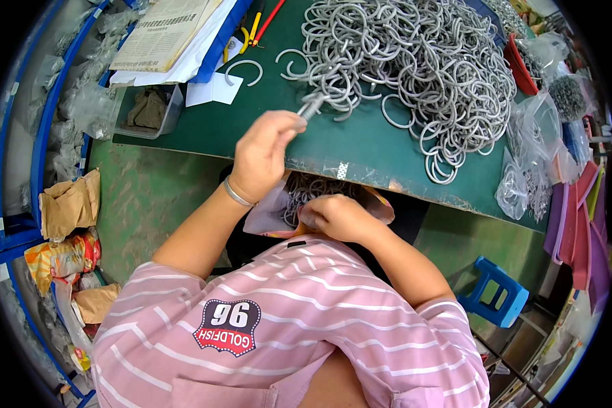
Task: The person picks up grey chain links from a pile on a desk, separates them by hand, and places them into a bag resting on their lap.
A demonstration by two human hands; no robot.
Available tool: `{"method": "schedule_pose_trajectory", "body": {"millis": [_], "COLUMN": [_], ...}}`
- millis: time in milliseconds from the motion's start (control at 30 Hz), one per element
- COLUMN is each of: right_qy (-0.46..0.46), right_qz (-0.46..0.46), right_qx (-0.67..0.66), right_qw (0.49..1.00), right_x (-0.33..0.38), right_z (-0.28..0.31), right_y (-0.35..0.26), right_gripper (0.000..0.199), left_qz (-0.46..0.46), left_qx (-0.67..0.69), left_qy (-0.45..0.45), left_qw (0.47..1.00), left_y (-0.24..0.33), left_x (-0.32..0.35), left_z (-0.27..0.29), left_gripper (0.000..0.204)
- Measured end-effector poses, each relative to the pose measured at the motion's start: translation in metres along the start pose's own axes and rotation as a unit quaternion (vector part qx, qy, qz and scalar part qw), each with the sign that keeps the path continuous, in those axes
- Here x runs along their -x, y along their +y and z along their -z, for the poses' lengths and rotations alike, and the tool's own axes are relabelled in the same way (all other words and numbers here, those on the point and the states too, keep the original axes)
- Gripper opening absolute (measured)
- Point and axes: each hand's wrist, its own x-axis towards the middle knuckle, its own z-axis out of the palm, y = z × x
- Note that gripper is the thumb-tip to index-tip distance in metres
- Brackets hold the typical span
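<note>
A large heap of grey metal rings (415,61), many with a gap in them, covers the far middle of the green table (265,129). My left hand (262,155) is just over the table's near edge, thumb and fingers closed on a blurred grey metal ring (311,107) at the heap's near left side; whether it is a single ring cannot be told. My right hand (340,216) is closed at an opened bag (268,216) on my lap. More grey rings (313,190) lie in that bag. What the right fingers hold is hidden.
Left on the table are a loose open ring (245,71), pliers (255,24), papers (166,37) and a clear plastic box (149,112). Plastic bags (534,149) hang over the right side. A blue stool (494,294) stands at right; blue shelving (41,122) lines the left.
</note>
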Motion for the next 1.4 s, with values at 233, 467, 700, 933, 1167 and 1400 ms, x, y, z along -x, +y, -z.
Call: {"method": "schedule_pose_trajectory", "body": {"millis": [233,467,700,933,1167,1400], "right_qy": [0.386,0.336,0.152,0.198,0.122,-0.1], "right_qz": [0.162,-0.128,-0.089,-0.075,-0.085,-0.079], "right_qx": [0.158,-0.008,0.104,0.045,0.056,0.197], "right_qw": [0.894,0.933,0.979,0.976,0.987,0.972], "right_x": [-0.02,0.008,0.026,0.051,0.057,0.039], "right_z": [0.086,0.132,0.063,0.05,0.031,-0.037], "right_y": [-0.037,-0.049,-0.031,-0.016,-0.013,0.023], "right_gripper": [0.038,0.012,0.017,0.015,0.022,0.016], "left_qz": [-0.093,0.02,0.071,0.018,-0.037,-0.002], "left_qx": [-0.019,-0.332,-0.502,-0.491,-0.196,-0.025], "left_qy": [-0.122,0.02,-0.124,-0.118,0.13,-0.159], "left_qw": [0.988,0.943,0.853,0.863,0.971,0.987], "left_y": [-0.001,-0.05,-0.096,-0.116,-0.036,0.042], "left_x": [0.001,-0.037,-0.071,-0.07,-0.058,0.05], "left_z": [-0.014,0.022,0.03,0.041,0.034,-0.012], "left_gripper": [0.019,0.042,0.032,0.015,0.011,0.016]}}
